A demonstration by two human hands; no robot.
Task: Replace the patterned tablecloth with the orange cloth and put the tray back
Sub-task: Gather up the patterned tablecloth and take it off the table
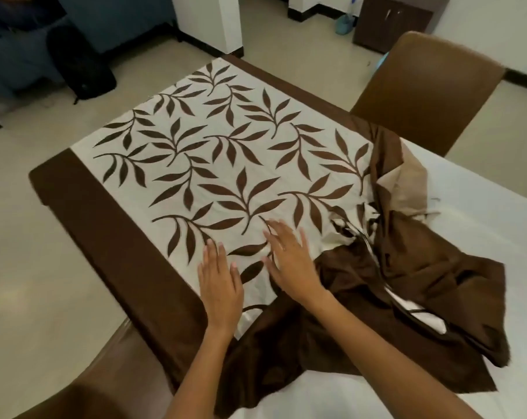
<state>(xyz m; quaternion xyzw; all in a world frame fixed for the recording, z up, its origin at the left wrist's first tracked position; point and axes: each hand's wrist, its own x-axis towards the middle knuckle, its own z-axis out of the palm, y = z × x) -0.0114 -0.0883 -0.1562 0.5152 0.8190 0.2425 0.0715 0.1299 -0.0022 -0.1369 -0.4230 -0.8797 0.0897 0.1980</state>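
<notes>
**Two flat hands on one leaf-patterned cloth**

Nearest to us, a brown chair back [84, 373] fills the lower left corner. We count one table [483, 207], its white top bare on the right, and one patterned tablecloth [226, 152], cream with brown leaves and a brown border, spread flat on the left and bunched into a heap on the right. A second chair [428, 86] stands beyond. Our left hand [220, 285] and right hand [289, 258] lie just beside each other, fingers straight, palms pressing the cloth, gripping nothing.
</notes>
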